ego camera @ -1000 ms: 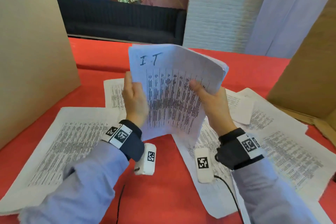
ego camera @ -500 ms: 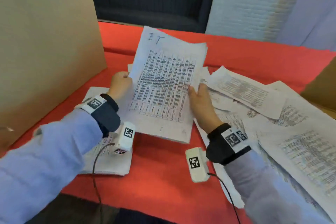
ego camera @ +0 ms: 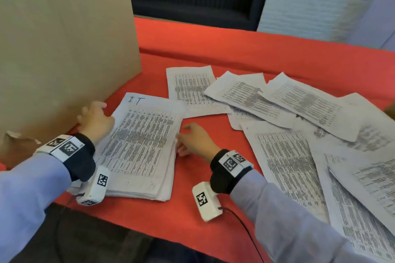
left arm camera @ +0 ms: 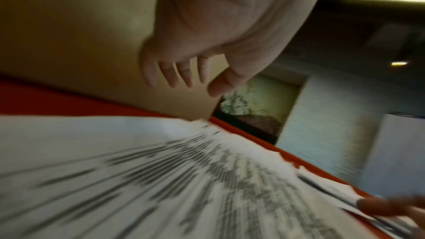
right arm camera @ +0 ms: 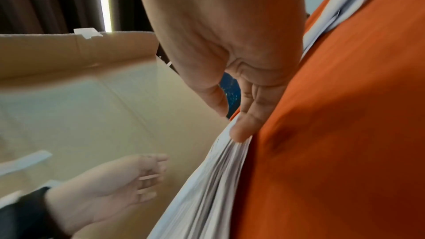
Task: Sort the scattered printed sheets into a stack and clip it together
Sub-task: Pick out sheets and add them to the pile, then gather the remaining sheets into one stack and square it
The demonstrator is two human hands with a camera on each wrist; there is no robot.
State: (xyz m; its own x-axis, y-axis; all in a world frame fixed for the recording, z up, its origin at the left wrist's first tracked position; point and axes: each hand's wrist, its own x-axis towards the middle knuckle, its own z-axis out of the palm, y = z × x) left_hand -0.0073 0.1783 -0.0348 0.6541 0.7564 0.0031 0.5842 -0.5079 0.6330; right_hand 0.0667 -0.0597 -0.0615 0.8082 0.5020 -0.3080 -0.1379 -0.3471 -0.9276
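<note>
The red tabletop [ego camera: 213, 49] carries a cardboard wall [ego camera: 64, 38] at its left edge. Loose printed sheets [ego camera: 288, 156] lie overlapped toward the right edge. The stack [ego camera: 139, 145] lies flat near the front-left corner, its long axis front to back, "I T" heading at the far end. The left hand [ego camera: 96, 119] hovers relaxed and spread. The right hand [ego camera: 194, 141] touches the stack's right edge with straight fingers [right arm camera: 243, 126]; only the right wrist view shows this contact.

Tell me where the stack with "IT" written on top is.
In the head view, the stack lies flat on the red cloth, lower left, between both hands and beside the cardboard panel.
</note>
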